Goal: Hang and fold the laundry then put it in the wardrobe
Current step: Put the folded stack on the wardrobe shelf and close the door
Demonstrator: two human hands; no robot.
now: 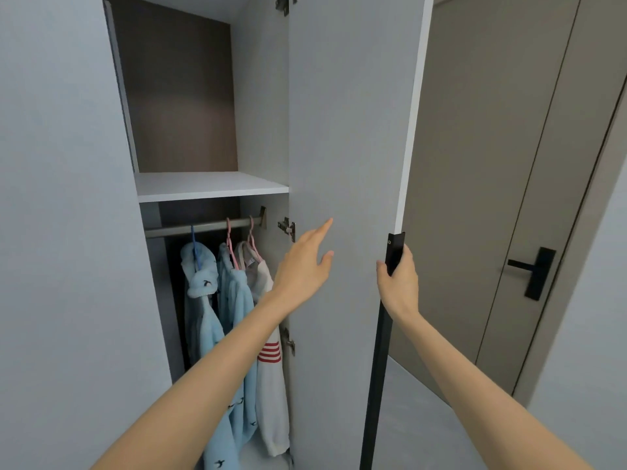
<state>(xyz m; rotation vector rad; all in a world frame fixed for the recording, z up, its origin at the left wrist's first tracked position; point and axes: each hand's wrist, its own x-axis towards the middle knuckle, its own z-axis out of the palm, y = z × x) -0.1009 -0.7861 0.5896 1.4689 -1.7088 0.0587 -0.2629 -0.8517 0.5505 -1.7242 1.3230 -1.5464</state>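
Observation:
The wardrobe stands open, its grey door (342, 130) swung out toward me. My right hand (398, 278) grips the black handle strip (393, 252) on the door's edge. My left hand (305, 262) is open, fingers spread, against the door's inner face beside a hinge (287, 227). Inside, a rail (203, 227) carries three hangers. Two light blue fleece garments (203, 300) hang on a blue and a pink hanger. A white garment with red stripes (269, 354) hangs on another pink hanger at the right.
A white shelf (210, 186) sits above the rail, with a brown back panel behind it. A grey wardrobe panel (68, 232) fills the left. A beige room door with a black lever handle (534, 269) stands at the right, close behind the wardrobe door.

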